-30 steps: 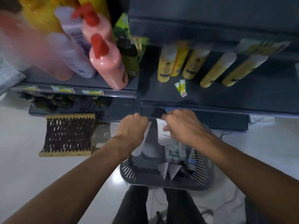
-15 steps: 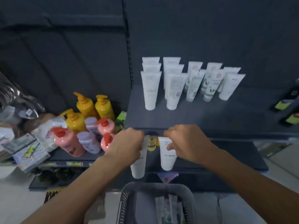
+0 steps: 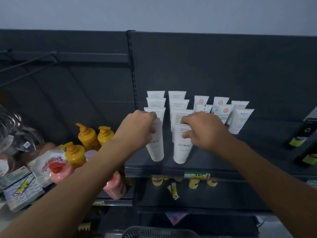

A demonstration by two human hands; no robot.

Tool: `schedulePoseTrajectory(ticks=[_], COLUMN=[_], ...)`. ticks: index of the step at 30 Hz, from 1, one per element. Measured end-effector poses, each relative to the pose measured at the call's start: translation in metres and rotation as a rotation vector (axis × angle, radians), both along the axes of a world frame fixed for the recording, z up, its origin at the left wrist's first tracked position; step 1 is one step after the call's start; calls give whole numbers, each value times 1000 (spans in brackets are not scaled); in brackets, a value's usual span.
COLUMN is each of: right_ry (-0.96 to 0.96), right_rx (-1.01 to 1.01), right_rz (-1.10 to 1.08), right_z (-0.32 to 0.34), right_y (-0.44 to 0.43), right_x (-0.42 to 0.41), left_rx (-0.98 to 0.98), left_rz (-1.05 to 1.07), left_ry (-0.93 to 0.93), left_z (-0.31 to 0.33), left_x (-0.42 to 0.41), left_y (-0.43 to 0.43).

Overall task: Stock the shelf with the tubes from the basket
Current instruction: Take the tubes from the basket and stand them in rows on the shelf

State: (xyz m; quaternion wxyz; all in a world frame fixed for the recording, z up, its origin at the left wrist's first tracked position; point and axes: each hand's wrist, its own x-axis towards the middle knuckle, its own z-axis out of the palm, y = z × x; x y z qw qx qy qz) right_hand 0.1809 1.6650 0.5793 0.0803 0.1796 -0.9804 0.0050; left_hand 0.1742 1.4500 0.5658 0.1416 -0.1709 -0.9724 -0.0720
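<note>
Both hands are up at the dark metal shelf [image 3: 223, 162] now, each with a tube in it. The left hand [image 3: 137, 131] is curled closed around the upper part of a white soft-plastic tube printed FLORAL [image 3: 155, 148], cap end down, sitting at the front of the left-hand column of matching white tubes [image 3: 155, 100]. The right hand [image 3: 204, 131] pinches the crimped top of a second white FLORAL tube [image 3: 181, 150], thumb on the face and fingers over the top edge, at the head of the next column. Both caps look to be on or just at the shelf surface, near the front lip; contact cannot be told for sure. The grey slotted plastic basket [image 3: 159, 232] peeks in at the bottom edge, well below, contents hidden from here. The thing to get right, I'd say, is the seat: settle each cap flat, square the label forward, and line the tube with the row behind before letting go. These stand on narrow caps, so a tilted release could topple one back into its column. Ease the fingers off upward, not sideways, and the red-emblem white tubes [image 3: 223, 109] to the right stay undisturbed.
</note>
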Motion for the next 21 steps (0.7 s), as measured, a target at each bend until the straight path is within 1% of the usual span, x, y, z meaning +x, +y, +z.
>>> schedulePoseTrajectory(ticks=[3, 6, 12, 17, 21], right_ry=[-5, -11, 1, -6, 6], right_rx=[25, 18, -19, -39, -14], right_rz=[8, 14, 9, 10, 5], right_z=[-12, -22, -33, -34, -30], right_y=[-1, 1, 4, 3, 3], right_x=[-15, -24, -32, -28, -22], left_rx=[-61, -76, -59, -60, -38], left_rz=[1, -7, -35, -59, -33], left_ry=[-23, -54, -56, -122, -162], left_z=[-9, -19, -29, -29, -26], left_x=[-16, -23, -29, -25, -22], left_y=[5, 7, 3, 5, 4])
